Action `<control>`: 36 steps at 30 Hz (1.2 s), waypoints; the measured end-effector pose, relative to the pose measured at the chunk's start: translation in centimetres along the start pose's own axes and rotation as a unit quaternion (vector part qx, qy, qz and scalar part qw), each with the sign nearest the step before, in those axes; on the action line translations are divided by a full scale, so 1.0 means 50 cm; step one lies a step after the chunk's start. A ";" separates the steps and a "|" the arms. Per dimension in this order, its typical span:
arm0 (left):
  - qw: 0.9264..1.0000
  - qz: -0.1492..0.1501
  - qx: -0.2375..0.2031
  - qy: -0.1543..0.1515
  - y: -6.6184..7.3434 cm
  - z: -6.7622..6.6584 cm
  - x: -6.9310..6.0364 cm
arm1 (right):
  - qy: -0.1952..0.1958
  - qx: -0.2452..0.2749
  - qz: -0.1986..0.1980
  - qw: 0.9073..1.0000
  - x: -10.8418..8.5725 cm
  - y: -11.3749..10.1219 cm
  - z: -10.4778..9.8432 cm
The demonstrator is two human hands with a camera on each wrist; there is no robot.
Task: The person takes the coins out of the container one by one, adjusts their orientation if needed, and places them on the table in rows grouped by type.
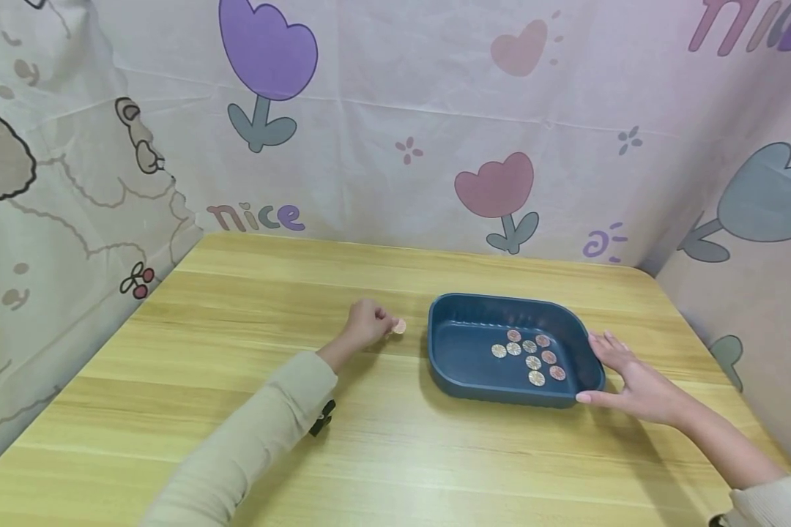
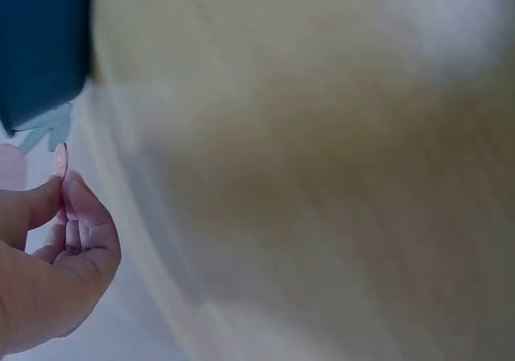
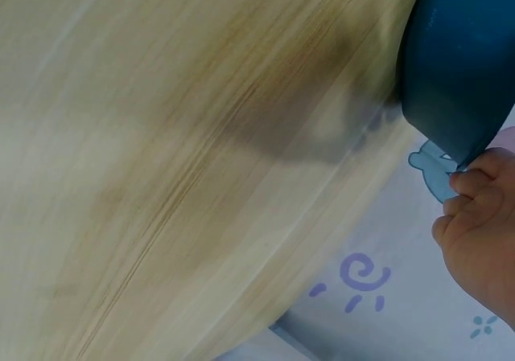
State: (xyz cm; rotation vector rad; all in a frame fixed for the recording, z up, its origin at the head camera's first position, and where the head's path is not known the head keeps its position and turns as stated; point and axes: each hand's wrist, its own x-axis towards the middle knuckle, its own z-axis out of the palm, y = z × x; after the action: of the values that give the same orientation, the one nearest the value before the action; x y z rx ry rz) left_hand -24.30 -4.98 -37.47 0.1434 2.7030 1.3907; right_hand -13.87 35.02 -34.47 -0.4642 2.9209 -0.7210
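My left hand [image 1: 366,323] pinches a copper-coloured coin [image 1: 400,326] between thumb and fingertips, left of a dark blue tray [image 1: 458,384]. In the left wrist view the coin [image 2: 60,161] stands edge-up above the thumb and forefinger. Inside the tray, several coins, some reddish and some gold-coloured, lie flat toward its right half, such as a gold one [image 1: 537,378] and a reddish one [image 1: 556,373]. My right hand [image 1: 639,384] rests against the tray's right end, fingers extended along the side and thumb at the front corner. The right wrist view shows those fingers touching the tray [image 3: 463,63].
The tray stands on a wooden table [image 1: 395,454] right of centre. A printed cloth [image 1: 382,88] with flowers and lettering hangs behind the table's far edge and along both sides. Dark straps with small devices [image 1: 323,418] sit at the wrists.
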 end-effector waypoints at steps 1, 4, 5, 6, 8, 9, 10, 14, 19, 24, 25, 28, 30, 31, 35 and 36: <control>1.000 -0.001 0.009 -0.006 -0.005 0.002 0.002 | 0.000 0.000 0.000 1.000 0.000 0.000 0.000; 1.000 -0.006 0.026 -0.017 -0.015 0.005 0.004 | 0.000 -0.001 -0.001 1.000 0.000 0.000 0.000; 0.999 -0.008 0.032 -0.017 -0.017 0.006 0.005 | 0.000 -0.003 -0.001 1.000 0.000 0.000 0.000; 0.999 -0.011 0.035 -0.019 -0.018 0.006 0.006 | 0.000 -0.003 -0.001 1.000 0.000 0.000 0.000; 0.999 -0.020 0.039 -0.022 -0.019 0.006 0.007 | 0.001 -0.005 -0.001 1.000 0.000 0.000 0.000; 0.998 -0.024 0.046 -0.021 -0.019 0.006 0.009 | 0.001 -0.006 0.000 1.000 0.000 -0.001 0.000; 0.998 -0.028 0.055 -0.020 -0.019 0.007 0.010 | 0.000 -0.006 0.001 1.000 0.000 -0.001 -0.001; 0.994 -0.059 0.095 -0.014 -0.009 0.010 0.015 | -0.002 -0.010 0.002 1.000 0.001 -0.002 -0.002; 0.989 -0.087 0.122 -0.010 0.001 0.019 0.016 | -0.004 -0.011 0.001 1.000 0.003 -0.004 -0.004; 0.989 -0.080 0.123 -0.005 0.003 0.019 0.013 | -0.004 -0.012 0.000 1.000 0.003 -0.004 -0.003; 0.990 -0.071 0.119 -0.002 0.003 0.018 0.013 | -0.004 -0.012 0.000 1.000 0.003 -0.004 -0.002; 0.995 -0.022 0.097 0.014 0.004 0.015 0.012 | -0.005 -0.013 -0.001 1.000 0.003 -0.004 -0.002; 0.996 0.024 0.080 0.032 0.009 0.013 0.012 | -0.006 -0.013 0.000 1.000 0.003 -0.004 -0.002; 0.996 0.047 0.071 0.042 0.012 0.012 0.012 | -0.007 -0.012 0.000 1.000 0.003 -0.003 -0.002; 0.992 0.104 0.019 0.066 0.040 0.017 0.011 | -0.005 -0.013 0.000 1.000 0.004 -0.003 -0.004; 0.991 0.112 0.006 0.069 0.049 0.019 0.009 | -0.005 -0.013 -0.001 1.000 0.004 -0.004 -0.004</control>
State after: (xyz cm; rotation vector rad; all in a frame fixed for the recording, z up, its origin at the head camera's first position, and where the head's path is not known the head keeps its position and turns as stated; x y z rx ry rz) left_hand -24.52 -2.76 -36.05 0.3778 2.8827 1.4943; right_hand -14.06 34.90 -34.21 -0.4716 2.9245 -0.6783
